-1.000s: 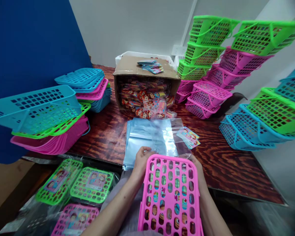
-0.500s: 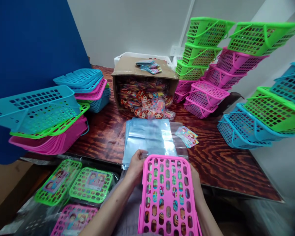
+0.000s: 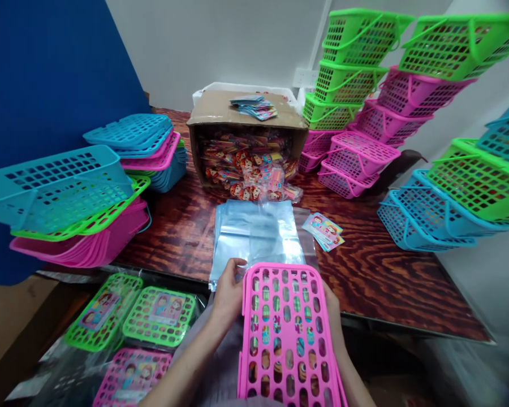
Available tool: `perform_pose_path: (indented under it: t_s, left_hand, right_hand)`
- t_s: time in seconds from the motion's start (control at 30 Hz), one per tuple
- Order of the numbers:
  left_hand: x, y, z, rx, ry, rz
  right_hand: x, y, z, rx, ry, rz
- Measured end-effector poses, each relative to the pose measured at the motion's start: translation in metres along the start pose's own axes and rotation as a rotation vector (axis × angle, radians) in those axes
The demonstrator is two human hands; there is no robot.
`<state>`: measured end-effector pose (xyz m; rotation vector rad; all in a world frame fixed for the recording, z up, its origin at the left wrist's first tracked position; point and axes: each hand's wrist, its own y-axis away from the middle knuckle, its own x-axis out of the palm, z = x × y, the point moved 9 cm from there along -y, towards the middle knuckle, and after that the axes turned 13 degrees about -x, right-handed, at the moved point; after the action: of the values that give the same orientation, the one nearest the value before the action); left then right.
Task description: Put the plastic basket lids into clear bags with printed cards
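While the pink plastic basket (image 3: 285, 341), a rounded rectangle with oval slots, lies between both hands before the torso, the left hand (image 3: 228, 292) curls against its left edge; its grip cannot be confirmed. The right hand's (image 3: 332, 308) fingers are hidden, state undetermined. Glossy bags (image 3: 254, 232) lie flat on the wood-grained table (image 3: 182, 243). Since one second ago, the basket has shifted slightly left relative to them.

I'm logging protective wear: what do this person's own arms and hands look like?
The left hand and the right hand, partly hidden, show no gloves. Both forearms are uncovered, with no sleeve or watch showing. Greyish-purple clothing shows between them.
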<state>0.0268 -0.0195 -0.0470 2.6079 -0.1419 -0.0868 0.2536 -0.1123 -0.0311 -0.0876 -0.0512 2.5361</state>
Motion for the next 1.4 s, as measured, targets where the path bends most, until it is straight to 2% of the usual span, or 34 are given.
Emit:
perform_pose_path:
  t_s: [0.23, 0.33, 0.4, 0.47, 0.53, 0.63, 0.73, 0.9, 1.0, 1.23, 1.4]
  left_hand:
    - [-0.004, 0.006, -0.018, 0.144, -0.576, -0.079]
    - [-0.011, 0.01, -0.03, 0.296, -0.766, -0.244]
    - [-0.014, 0.017, -0.044, 0.502, -0.831, -0.379]
    - [-0.008, 0.023, -0.055, 0.713, -0.89, -0.404]
    - [0.002, 0.022, -0.059, 0.831, -0.957, -0.305]
    - [0.011, 0.012, -0.062, 0.83, -1.034, -0.16]
    - [0.009, 0.003, -0.068, 0.746, -0.988, -0.089]
    - [0.003, -0.011, -0.071, 0.54, -0.758, 0.048]
    - [0.002, -0.02, -0.072, 0.442, -0.658, 0.12]
    - [0.007, -0.045, -0.071, 0.296, -0.47, 0.215]
    - [0.012, -0.057, -0.071, 0.28, -0.435, 0.236]
  right_hand:
    - [-0.001, -0.001, -0.005, 0.008, 0.171, 0.083]
    - [-0.02, -0.006, -0.002, -0.033, 0.424, 0.005]
    - [-0.026, -0.011, 0.016, -0.224, 0.593, -0.033]
    - [-0.016, -0.013, 0.037, -0.509, 0.738, 0.032]
    - [-0.003, -0.011, 0.05, -0.724, 0.827, 0.142]
    - [0.005, -0.015, 0.058, -0.833, 0.878, 0.208]
    - [0.006, -0.026, 0.057, -0.763, 0.812, 0.24]
    - [0.004, -0.046, 0.038, -0.426, 0.459, 0.28]
    - [0.003, -0.053, 0.031, -0.291, 0.329, 0.267]
    - [0.007, -0.065, 0.018, -0.098, 0.175, 0.336]
    - [0.011, -0.076, 0.013, -0.057, 0.158, 0.36]
